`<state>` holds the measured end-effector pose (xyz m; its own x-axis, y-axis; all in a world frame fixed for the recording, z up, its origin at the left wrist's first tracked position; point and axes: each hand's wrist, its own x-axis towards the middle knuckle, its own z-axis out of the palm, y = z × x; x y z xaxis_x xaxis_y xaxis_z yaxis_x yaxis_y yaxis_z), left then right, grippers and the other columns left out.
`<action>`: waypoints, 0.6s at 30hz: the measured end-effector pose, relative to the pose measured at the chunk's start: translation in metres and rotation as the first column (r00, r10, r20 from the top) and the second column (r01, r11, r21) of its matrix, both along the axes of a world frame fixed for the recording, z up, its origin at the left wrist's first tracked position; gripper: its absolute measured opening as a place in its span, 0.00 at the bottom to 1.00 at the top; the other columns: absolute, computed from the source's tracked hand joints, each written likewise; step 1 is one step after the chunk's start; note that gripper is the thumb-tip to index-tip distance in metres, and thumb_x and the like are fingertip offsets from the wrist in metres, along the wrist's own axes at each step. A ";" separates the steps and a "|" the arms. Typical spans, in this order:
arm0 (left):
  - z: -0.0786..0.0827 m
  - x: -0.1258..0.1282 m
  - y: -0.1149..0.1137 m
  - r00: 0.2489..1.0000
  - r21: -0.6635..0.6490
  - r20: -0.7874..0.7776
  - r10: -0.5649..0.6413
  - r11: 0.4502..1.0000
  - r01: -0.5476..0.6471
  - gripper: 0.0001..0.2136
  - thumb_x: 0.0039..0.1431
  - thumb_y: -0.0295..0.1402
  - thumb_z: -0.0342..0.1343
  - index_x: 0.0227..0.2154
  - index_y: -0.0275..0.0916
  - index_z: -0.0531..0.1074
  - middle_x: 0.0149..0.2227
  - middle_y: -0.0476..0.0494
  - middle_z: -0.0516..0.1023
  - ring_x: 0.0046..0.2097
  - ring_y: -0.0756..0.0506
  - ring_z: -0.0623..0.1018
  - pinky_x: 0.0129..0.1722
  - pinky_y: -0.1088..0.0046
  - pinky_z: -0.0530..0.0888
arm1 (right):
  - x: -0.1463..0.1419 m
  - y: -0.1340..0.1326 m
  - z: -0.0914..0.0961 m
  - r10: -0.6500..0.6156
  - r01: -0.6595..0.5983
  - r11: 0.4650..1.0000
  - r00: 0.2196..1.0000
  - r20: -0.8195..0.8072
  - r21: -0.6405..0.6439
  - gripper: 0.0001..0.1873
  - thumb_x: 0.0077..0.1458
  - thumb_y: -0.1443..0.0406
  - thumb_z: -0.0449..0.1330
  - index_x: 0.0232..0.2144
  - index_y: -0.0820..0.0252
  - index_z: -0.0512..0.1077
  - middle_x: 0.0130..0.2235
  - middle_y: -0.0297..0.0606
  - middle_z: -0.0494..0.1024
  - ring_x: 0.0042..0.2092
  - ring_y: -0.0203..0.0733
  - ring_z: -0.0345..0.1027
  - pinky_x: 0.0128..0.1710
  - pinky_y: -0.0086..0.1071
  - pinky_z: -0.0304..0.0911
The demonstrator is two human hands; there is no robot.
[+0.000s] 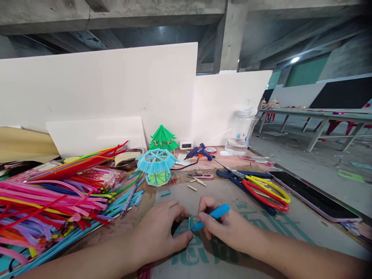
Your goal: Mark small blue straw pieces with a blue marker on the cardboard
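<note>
My right hand grips a blue craft knife, its tip pointing down-left onto the cardboard mat. The tip touches a short blue straw piece. My left hand curls its fingers on the mat and pinches that straw piece beside the knife tip. A little beyond my hands stands a blue straw pavilion; behind it is a green straw pavilion.
A heap of coloured straws fills the left. Scissors with red, yellow and blue handles and a phone lie to the right. A blue glue gun, small clock and clear jar stand before white boards.
</note>
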<state>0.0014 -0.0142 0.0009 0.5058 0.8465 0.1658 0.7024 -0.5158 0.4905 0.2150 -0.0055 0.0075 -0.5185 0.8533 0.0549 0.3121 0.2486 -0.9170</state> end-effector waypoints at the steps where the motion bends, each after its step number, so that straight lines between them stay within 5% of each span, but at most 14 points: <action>1: 0.000 0.000 0.000 1.000 0.000 0.009 0.003 1.000 -0.003 0.11 0.53 0.38 0.61 0.38 0.41 0.72 0.35 0.49 0.72 0.37 0.45 0.71 0.35 0.71 0.63 | 0.000 -0.001 0.000 -0.011 0.012 1.000 1.000 -0.023 0.008 0.11 0.60 0.58 0.55 0.29 0.56 0.61 0.20 0.30 0.67 0.22 0.34 0.58 0.24 0.29 0.54; 5: -0.001 0.001 0.001 0.999 -0.016 0.035 0.030 0.999 -0.029 0.10 0.52 0.36 0.61 0.36 0.42 0.70 0.32 0.51 0.71 0.34 0.47 0.70 0.32 0.72 0.61 | 0.004 -0.003 -0.001 -0.071 0.082 0.991 0.991 -0.111 0.104 0.14 0.63 0.55 0.53 0.29 0.57 0.63 0.21 0.31 0.68 0.24 0.36 0.60 0.26 0.30 0.56; 10: -0.002 0.000 0.000 0.997 -0.025 0.054 0.056 0.998 -0.055 0.12 0.54 0.38 0.61 0.39 0.41 0.69 0.33 0.51 0.71 0.34 0.46 0.70 0.32 0.72 0.62 | 0.008 0.005 -0.005 -0.158 0.198 0.961 0.966 -0.206 0.192 0.17 0.66 0.52 0.52 0.41 0.59 0.71 0.28 0.35 0.73 0.31 0.38 0.66 0.32 0.31 0.62; 18: -0.003 -0.003 -0.004 0.995 0.137 0.061 -0.075 0.988 0.066 0.16 0.56 0.37 0.63 0.46 0.45 0.70 0.35 0.49 0.73 0.36 0.45 0.72 0.35 0.71 0.65 | 0.006 0.007 -0.005 0.012 0.007 0.981 0.995 -0.097 0.193 0.08 0.63 0.59 0.59 0.39 0.57 0.69 0.36 0.33 0.70 0.38 0.37 0.65 0.39 0.30 0.62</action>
<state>-0.0018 -0.0186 -0.0024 0.5477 0.7769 0.3107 0.6304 -0.6273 0.4573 0.2207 0.0011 0.0026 -0.5047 0.8205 0.2686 0.2234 0.4246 -0.8774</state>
